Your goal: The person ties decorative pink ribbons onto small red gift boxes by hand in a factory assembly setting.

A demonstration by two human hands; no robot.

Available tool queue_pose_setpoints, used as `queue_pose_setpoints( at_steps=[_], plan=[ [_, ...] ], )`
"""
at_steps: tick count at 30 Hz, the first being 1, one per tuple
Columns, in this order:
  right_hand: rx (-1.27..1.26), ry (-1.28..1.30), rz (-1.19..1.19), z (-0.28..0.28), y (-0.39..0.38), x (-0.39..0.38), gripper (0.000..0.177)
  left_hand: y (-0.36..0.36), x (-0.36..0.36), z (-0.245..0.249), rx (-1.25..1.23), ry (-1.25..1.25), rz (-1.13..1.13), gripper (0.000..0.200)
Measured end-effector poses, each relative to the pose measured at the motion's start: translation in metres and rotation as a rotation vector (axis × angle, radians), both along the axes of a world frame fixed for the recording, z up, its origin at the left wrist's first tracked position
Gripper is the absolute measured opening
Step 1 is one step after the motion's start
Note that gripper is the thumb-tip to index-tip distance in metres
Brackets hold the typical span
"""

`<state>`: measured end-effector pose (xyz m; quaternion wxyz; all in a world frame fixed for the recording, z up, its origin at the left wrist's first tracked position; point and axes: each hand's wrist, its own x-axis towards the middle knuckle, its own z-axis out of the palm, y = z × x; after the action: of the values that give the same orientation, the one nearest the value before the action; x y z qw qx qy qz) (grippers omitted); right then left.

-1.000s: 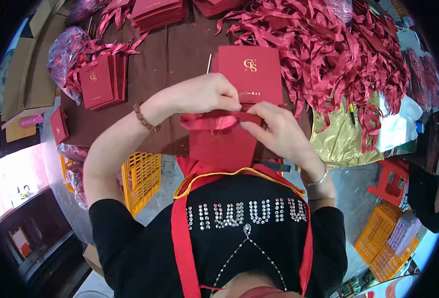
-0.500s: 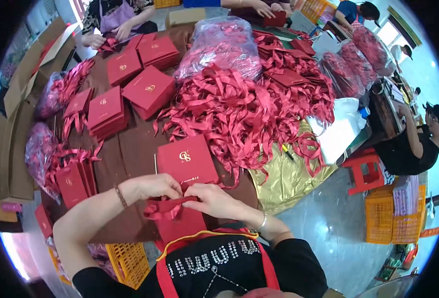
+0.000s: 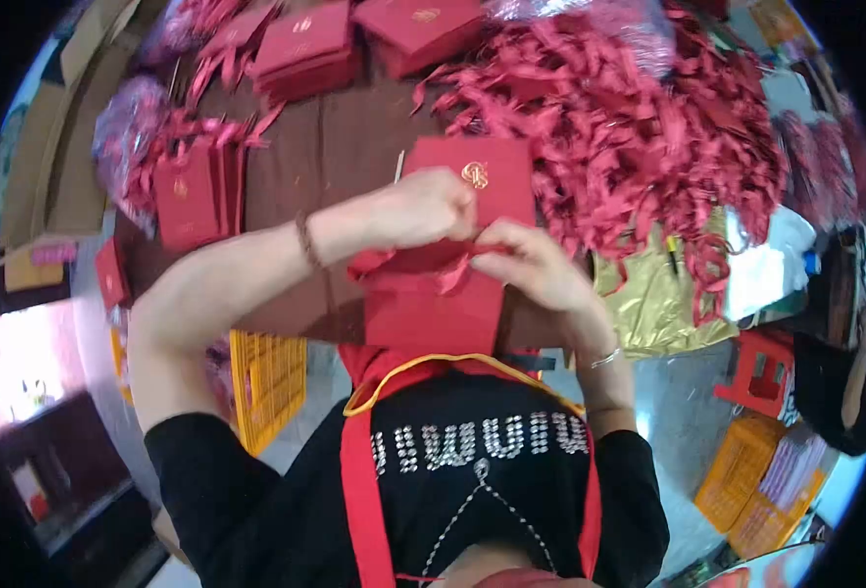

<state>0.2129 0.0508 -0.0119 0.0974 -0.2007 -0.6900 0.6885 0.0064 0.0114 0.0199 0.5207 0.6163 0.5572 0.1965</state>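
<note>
A red paper gift bag (image 3: 433, 318) lies at the table edge right in front of my chest, with a red ribbon (image 3: 450, 277) looped at its top. My left hand (image 3: 418, 208), wearing a beaded bracelet, is closed in a fist just above the bag's top edge; what its fingers hold is hidden. My right hand (image 3: 541, 263) pinches the ribbon at the bag's upper right. Beyond both hands lies another red bag (image 3: 496, 162) with a gold logo, partly covered by my left hand.
A large heap of loose red ribbons (image 3: 609, 127) spreads across the right of the table. Stacked red bags (image 3: 305, 44) stand farther back. More bags (image 3: 186, 196) stand at the left. Gold wrapping (image 3: 653, 304) drapes at the right edge. A yellow crate (image 3: 268, 382) sits below.
The view has tilted down and shifted, so the table things sit higher in the picture. My left hand has risen from the bag's top edge and closed tighter; my right hand remains at the ribbon.
</note>
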Motion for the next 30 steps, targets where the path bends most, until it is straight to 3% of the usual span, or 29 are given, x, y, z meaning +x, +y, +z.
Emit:
queue_pose_setpoints(
  at_steps=[3, 6, 9, 11, 12, 17, 19, 22, 25, 26, 27, 29, 30],
  plan=[
    [-0.130, -0.031, -0.006, 0.008, 0.005, 0.000, 0.016, 0.004, -0.003, 0.020, -0.165, 0.030, -0.013, 0.012],
    [-0.174, -0.024, 0.066, 0.011, 0.011, -0.001, 0.017, 0.002, -0.004, 0.024, -0.110, 0.074, -0.061, 0.014],
    [0.022, -0.001, 0.177, 0.017, 0.018, 0.000, 0.014, 0.008, -0.004, 0.017, -0.112, 0.049, -0.068, 0.013],
    [0.054, 0.078, 0.282, 0.018, 0.015, 0.000, 0.013, 0.018, -0.014, -0.001, -0.071, -0.166, 0.249, 0.011],
    [-0.006, 0.042, 0.212, 0.017, 0.015, 0.002, 0.013, 0.021, -0.020, 0.000, -0.088, -0.309, 0.284, 0.009],
    [-0.172, -0.029, 0.125, 0.012, 0.018, 0.006, 0.011, 0.041, -0.037, 0.001, 0.079, -0.341, 0.479, 0.012],
    [0.058, 0.046, 0.242, 0.016, 0.017, 0.004, 0.014, 0.048, -0.036, 0.013, 0.169, -0.307, 0.572, 0.013],
    [0.051, 0.055, 0.226, 0.018, 0.014, 0.002, 0.014, 0.064, -0.029, 0.000, 0.253, -0.483, 0.593, 0.014],
    [0.147, -0.016, 0.254, 0.026, 0.014, 0.005, 0.013, 0.073, -0.014, -0.010, 0.360, -0.224, 0.485, 0.020],
    [0.121, -0.001, 0.185, 0.028, 0.012, 0.008, 0.012, 0.072, -0.020, -0.011, 0.246, -0.105, 0.394, 0.030],
    [0.095, 0.014, 0.116, 0.030, 0.010, 0.011, 0.012, 0.065, -0.023, -0.010, 0.253, -0.104, 0.390, 0.030],
    [0.158, 0.032, 0.000, 0.027, 0.012, 0.020, 0.010, 0.051, -0.029, -0.011, 0.346, 0.167, 0.403, 0.041],
    [0.209, 0.044, -0.114, 0.026, 0.013, 0.024, 0.008, 0.042, -0.039, -0.006, 0.195, 0.182, 0.255, 0.045]
  ],
)
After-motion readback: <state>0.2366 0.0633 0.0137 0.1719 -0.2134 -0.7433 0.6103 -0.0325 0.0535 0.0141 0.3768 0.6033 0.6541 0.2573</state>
